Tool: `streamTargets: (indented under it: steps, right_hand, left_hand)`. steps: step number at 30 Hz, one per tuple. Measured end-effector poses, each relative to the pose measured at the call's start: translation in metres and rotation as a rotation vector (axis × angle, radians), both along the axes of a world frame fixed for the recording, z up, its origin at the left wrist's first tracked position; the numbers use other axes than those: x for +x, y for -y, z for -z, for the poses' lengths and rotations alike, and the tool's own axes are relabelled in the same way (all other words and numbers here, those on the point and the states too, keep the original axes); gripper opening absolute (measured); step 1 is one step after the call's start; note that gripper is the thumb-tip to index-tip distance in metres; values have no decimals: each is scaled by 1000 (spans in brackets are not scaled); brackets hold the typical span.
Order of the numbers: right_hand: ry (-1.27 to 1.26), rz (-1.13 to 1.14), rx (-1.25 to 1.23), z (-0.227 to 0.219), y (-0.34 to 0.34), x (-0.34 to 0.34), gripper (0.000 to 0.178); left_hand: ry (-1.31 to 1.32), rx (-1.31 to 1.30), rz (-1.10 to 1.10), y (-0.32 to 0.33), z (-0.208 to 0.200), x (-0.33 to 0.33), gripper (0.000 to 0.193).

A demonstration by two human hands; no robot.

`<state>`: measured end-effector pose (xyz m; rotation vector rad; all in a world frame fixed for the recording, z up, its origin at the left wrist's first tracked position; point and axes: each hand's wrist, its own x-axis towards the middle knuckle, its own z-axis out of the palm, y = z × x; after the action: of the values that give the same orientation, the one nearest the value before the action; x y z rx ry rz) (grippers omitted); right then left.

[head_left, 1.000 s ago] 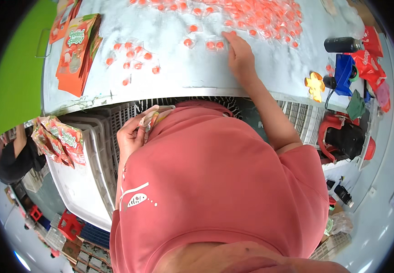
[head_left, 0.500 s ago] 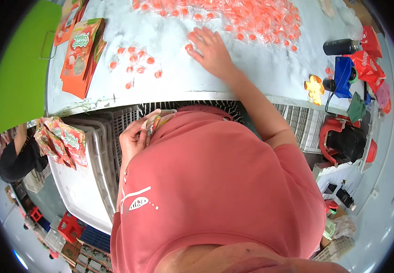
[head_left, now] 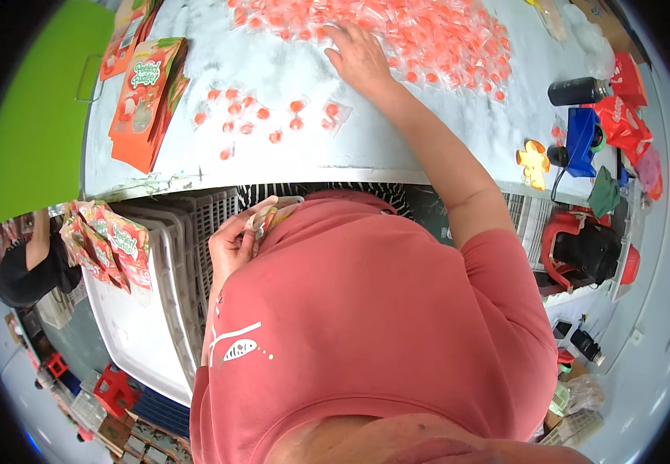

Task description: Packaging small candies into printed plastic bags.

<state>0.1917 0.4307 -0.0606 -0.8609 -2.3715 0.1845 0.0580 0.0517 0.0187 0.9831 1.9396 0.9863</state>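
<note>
Low in front of my body, my left hand [head_left: 229,241] is closed around a small candy pouch [head_left: 267,220], partly hidden by the fingers and the red shirt. My right hand [head_left: 360,58] reaches out over the table [head_left: 443,127], fingers stretched and thumb apart, at the near edge of a wide heap of clear-wrapped red candies [head_left: 447,39]. Whether a candy is under its fingertips is hard to see. Closer to me lies a loose group of several wrapped candies [head_left: 262,114]. Left of them, flat red-orange pouches [head_left: 145,100] lie in an overlapping stack.
Stacked white crates [head_left: 138,325] stand at my left, with several printed pouches [head_left: 111,243] on top. Along the table's right side are a black bottle [head_left: 575,91], a blue holder [head_left: 581,143] and a yellow cutout [head_left: 534,164]. Another person's arm [head_left: 39,240] shows far left.
My right hand has moved away from me, up to the heap's edge. More wrapped candies now lie at the right of the loose group. My left hand keeps the pouch in nearly the same place.
</note>
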Motion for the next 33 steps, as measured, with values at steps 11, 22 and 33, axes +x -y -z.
streamTargets:
  steps: [11,22,33]
  right_hand:
    - [78,109,49,8,13,-45,49]
    - [-39,56,50,11,20,-26,21]
    - [-291,-30,-342,1,49,66,29]
  left_hand:
    - [-42,-41,15,10,17,-8,26]
    - [-44,41,-24,12,23,-6,24]
    - [81,30,-52,-3,13,-1,7]
